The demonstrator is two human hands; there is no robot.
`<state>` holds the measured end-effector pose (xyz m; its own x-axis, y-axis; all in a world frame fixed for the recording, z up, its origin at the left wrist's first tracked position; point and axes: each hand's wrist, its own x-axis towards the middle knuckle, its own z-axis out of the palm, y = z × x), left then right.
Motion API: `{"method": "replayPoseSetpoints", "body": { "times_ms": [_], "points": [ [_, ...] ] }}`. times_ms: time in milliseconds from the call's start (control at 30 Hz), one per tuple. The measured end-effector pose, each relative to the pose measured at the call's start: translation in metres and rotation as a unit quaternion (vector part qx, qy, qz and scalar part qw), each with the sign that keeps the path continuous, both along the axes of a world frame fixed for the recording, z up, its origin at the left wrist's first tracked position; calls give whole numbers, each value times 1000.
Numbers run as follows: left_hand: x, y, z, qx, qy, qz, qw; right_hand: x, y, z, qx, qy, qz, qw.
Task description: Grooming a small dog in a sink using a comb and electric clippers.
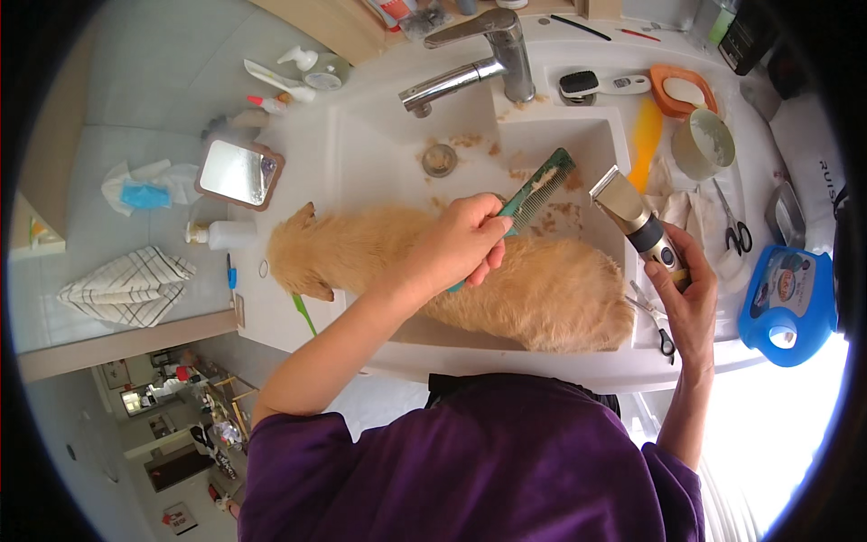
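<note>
A tan-furred dog (pixel 542 291) lies along the near side of the white sink basin (pixel 379 135), its head over the left rim. Above its back, my left hand (pixel 467 244) grips a green comb (pixel 538 190), with loose fur caught near the comb's far end. My right hand (pixel 691 284) is closed around gold-and-black hair clippers (pixel 633 220), held over the basin's right edge with the blade pointing away from me. The clippers and the comb are apart. Clumps of cut fur (pixel 562 217) lie in the basin around the drain (pixel 439 160).
A chrome faucet (pixel 501 57) reaches over the basin. On the right stand a blue jug (pixel 786 305), a pale cup (pixel 703 144), black-handled scissors (pixel 731 223), thinning shears (pixel 660 325), and a brush (pixel 603 83). A framed mirror (pixel 238 173) and a white bottle (pixel 230 234) are at left.
</note>
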<state>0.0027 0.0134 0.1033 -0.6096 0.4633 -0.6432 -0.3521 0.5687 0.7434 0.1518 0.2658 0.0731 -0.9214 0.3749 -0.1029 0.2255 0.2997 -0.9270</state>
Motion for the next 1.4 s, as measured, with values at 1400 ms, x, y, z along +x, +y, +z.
{"method": "replayPoseSetpoints", "body": {
  "times_ms": [1400],
  "points": [
    [53,-86,-8,177,113,231,950,48,83,-117,75,-14,-93,993]
  ]
}}
